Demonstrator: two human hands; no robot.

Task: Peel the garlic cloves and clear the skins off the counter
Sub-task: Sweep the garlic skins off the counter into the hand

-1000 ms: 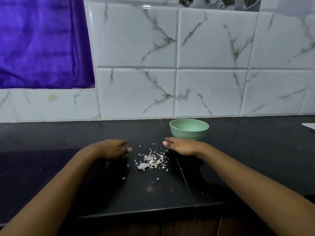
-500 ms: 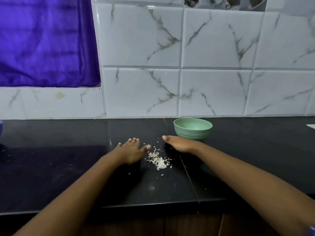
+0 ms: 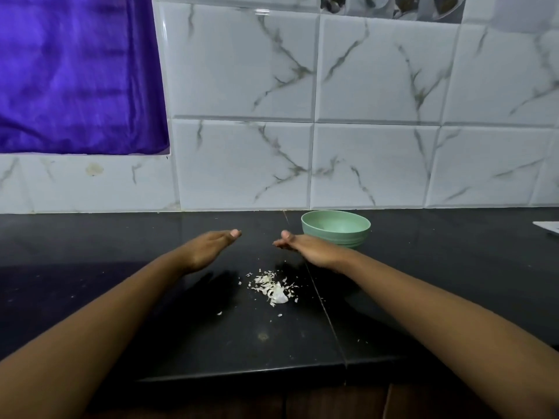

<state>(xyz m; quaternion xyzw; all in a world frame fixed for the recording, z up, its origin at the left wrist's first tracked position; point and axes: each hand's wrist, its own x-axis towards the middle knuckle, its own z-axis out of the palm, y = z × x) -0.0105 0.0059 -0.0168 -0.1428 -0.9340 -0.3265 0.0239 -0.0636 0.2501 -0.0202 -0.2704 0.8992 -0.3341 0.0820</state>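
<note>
Pale papery skins (image 3: 270,288) heaped on black counter (image 3: 121,297), at five o'clock from left hand (image 3: 208,247), seven o'clock from right hand (image 3: 305,247); both flat-fingered, empty, apparently hovering, about equally near.

Two hands are showing, the left hand (image 3: 208,251) and the right hand (image 3: 311,249). One bowl (image 3: 338,238) is sitting on one counter (image 3: 90,267). One pile of skins (image 3: 272,288) is lying there.

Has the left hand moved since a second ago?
Yes. The left hand has shifted back toward the tiled wall, from beside the garlic skins to almost level with the green bowl, which stayed put.
</note>
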